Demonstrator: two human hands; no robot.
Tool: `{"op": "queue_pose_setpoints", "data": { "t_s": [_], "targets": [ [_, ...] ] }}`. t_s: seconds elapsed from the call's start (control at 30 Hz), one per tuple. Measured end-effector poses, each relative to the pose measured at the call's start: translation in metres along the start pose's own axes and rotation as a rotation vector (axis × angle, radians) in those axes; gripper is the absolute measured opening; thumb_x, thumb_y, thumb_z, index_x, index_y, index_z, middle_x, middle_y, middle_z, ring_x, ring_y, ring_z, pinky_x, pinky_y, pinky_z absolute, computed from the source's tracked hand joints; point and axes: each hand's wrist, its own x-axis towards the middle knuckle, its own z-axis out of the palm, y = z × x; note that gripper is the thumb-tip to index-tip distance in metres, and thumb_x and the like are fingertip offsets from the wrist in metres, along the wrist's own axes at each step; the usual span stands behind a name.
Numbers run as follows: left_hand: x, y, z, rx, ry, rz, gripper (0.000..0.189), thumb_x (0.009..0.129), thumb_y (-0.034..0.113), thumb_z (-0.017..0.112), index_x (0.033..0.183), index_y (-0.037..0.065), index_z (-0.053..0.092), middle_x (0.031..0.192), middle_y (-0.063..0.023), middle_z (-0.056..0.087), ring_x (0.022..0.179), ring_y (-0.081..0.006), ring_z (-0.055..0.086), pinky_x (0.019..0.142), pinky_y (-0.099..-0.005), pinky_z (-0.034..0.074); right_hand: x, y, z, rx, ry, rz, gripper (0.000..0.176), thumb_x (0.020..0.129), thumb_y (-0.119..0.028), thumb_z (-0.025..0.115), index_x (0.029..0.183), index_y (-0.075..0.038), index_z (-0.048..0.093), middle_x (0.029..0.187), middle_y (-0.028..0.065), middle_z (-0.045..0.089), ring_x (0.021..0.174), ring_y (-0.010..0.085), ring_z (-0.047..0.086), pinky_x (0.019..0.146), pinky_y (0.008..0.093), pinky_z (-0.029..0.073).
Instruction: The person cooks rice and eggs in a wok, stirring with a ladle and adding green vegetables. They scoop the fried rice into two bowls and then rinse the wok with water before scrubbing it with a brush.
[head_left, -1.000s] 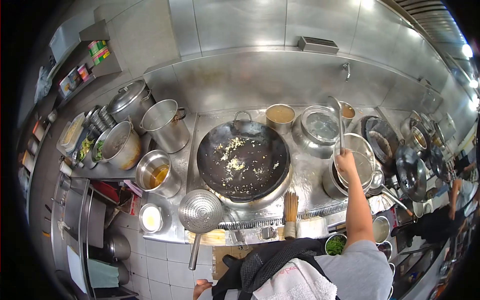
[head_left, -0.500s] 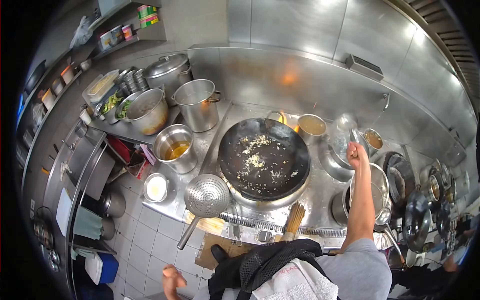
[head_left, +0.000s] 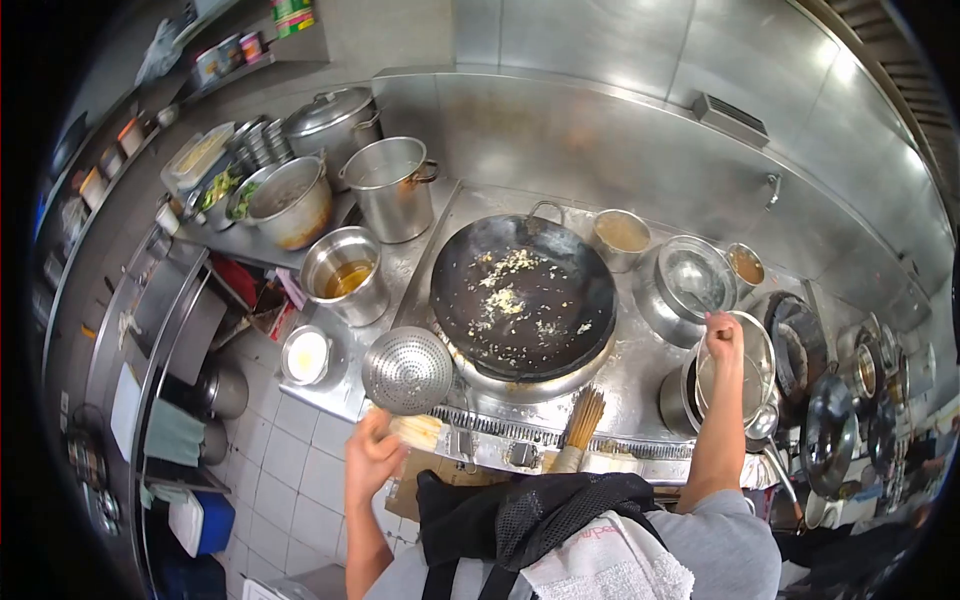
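A large black wok sits on the burner, small pale chopped bits scattered over its bottom. At the stove's front left lies a round perforated strainer. My left hand is closed at its handle end, and the fingers hide most of the handle. My right hand is closed round the handle of a ladle, whose end shows at the fist. The ladle's head is hard to make out in the metal basin of clear liquid just beyond. Below that hand, a round sieve rests over a pot.
A steel pot of yellow oil and a white-filled container stand left of the wok. A bamboo brush lies at the front edge. Behind are a pot of brownish broth and a tall pot.
My left hand has come up from below to the strainer's handle. My right hand has lowered slightly towards me, the ladle dropping into the basin. Flames behind the wok no longer show.
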Motion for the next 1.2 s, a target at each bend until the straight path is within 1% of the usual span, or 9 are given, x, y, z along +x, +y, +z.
{"op": "queue_pose_setpoints", "data": {
  "t_s": [0.1, 0.13, 0.2, 0.33, 0.43, 0.77, 0.9, 1.1, 1.2],
  "targets": [
    [0.037, 0.030, 0.040, 0.097, -0.264, 0.227, 0.060, 0.070, 0.025, 0.083, 0.119, -0.001, 0.060, 0.108, -0.0181, 0.066, 0.097, -0.0354, 0.064, 0.092, -0.0393, 0.051, -0.019, 0.037, 0.010, -0.104, -0.018, -0.055, 0.031, 0.098, -0.006, 0.050, 0.119, 0.013, 0.039, 0.059, 0.0016, 0.046, 0.048, 0.0128, 0.050, 0.044, 0.0233, 0.045],
    [0.045, 0.012, 0.065, 0.172, -0.191, 0.393, 0.061, 0.069, 0.026, 0.083, 0.120, 0.001, 0.061, 0.114, -0.0182, 0.064, 0.104, -0.0383, 0.061, 0.096, -0.0430, 0.049, -0.032, 0.054, 0.018, -0.108, -0.017, -0.046, 0.031, 0.098, -0.006, 0.050, 0.119, 0.013, 0.039, 0.059, 0.0016, 0.046, 0.048, 0.0128, 0.050, 0.044, 0.0233, 0.045],
    [0.064, 0.044, 0.086, 0.150, -0.336, 0.510, 0.057, 0.070, 0.029, 0.082, 0.117, 0.002, 0.063, 0.129, -0.0166, 0.056, 0.121, -0.0365, 0.053, 0.104, -0.0455, 0.043, -0.066, 0.085, 0.026, -0.108, -0.062, -0.022, 0.021, 0.098, -0.006, 0.049, 0.108, 0.012, 0.045, 0.060, -0.0007, 0.045, 0.047, 0.0095, 0.047, 0.046, 0.0226, 0.044],
    [0.088, 0.025, 0.142, 0.333, -0.444, 0.719, 0.049, 0.072, 0.033, 0.079, 0.108, 0.002, 0.066, 0.139, -0.0152, 0.047, 0.134, -0.0367, 0.040, 0.115, -0.0536, 0.030, -0.136, 0.142, 0.032, -0.117, -0.145, 0.009, 0.030, 0.099, -0.008, 0.047, 0.116, 0.016, 0.046, 0.066, 0.0009, 0.048, 0.050, 0.0088, 0.047, 0.045, 0.0237, 0.041],
    [0.094, 0.003, 0.150, 0.429, -0.514, 0.733, 0.044, 0.073, 0.036, 0.078, 0.101, 0.003, 0.068, 0.138, -0.0148, 0.046, 0.138, -0.0367, 0.035, 0.118, -0.0575, 0.022, -0.184, 0.191, 0.030, -0.084, -0.228, 0.115, 0.037, 0.101, -0.011, 0.045, 0.125, 0.017, 0.044, 0.075, 0.0033, 0.049, 0.050, 0.0084, 0.046, 0.043, 0.0235, 0.038],
    [0.112, -0.021, 0.132, 0.269, -0.495, 0.805, 0.037, 0.069, 0.030, 0.078, 0.090, 0.003, 0.065, 0.137, -0.0160, 0.045, 0.140, -0.0374, 0.033, 0.119, -0.0572, 0.021, -0.278, 0.350, -0.037, -0.080, -0.242, 0.142, 0.049, 0.100, -0.016, 0.039, 0.143, 0.007, 0.033, 0.084, 0.0062, 0.050, 0.056, 0.0109, 0.051, 0.040, 0.0241, 0.038],
    [0.113, -0.024, 0.127, 0.255, -0.513, 0.815, 0.038, 0.067, 0.028, 0.079, 0.090, 0.002, 0.065, 0.138, -0.0160, 0.044, 0.141, -0.0375, 0.031, 0.119, -0.0582, 0.021, -0.295, 0.381, -0.060, -0.257, -0.091, 0.116, 0.047, 0.098, -0.013, 0.045, 0.143, 0.002, 0.038, 0.078, 0.0028, 0.048, 0.052, 0.0068, 0.046, 0.038, 0.0223, 0.036],
    [0.112, -0.020, 0.126, 0.266, -0.544, 0.795, 0.037, 0.065, 0.027, 0.079, 0.088, 0.002, 0.066, 0.140, -0.0161, 0.042, 0.141, -0.0372, 0.031, 0.117, -0.0578, 0.023, -0.287, 0.395, -0.038, -1.080, 0.230, -0.114, 0.045, 0.093, -0.008, 0.057, 0.137, -0.004, 0.048, 0.065, -0.0029, 0.041, 0.041, 0.0046, 0.036, 0.034, 0.0219, 0.029],
    [0.110, -0.013, 0.125, 0.252, -0.535, 0.810, 0.034, 0.065, 0.027, 0.079, 0.086, 0.004, 0.066, 0.139, -0.0161, 0.044, 0.140, -0.0378, 0.033, 0.115, -0.0549, 0.028, -0.256, 0.371, -0.038, -1.420, 0.223, -0.410, 0.036, 0.092, -0.007, 0.059, 0.126, -0.002, 0.053, 0.063, -0.0029, 0.046, 0.041, 0.0047, 0.041, 0.035, 0.0218, 0.030]
  ]
}}
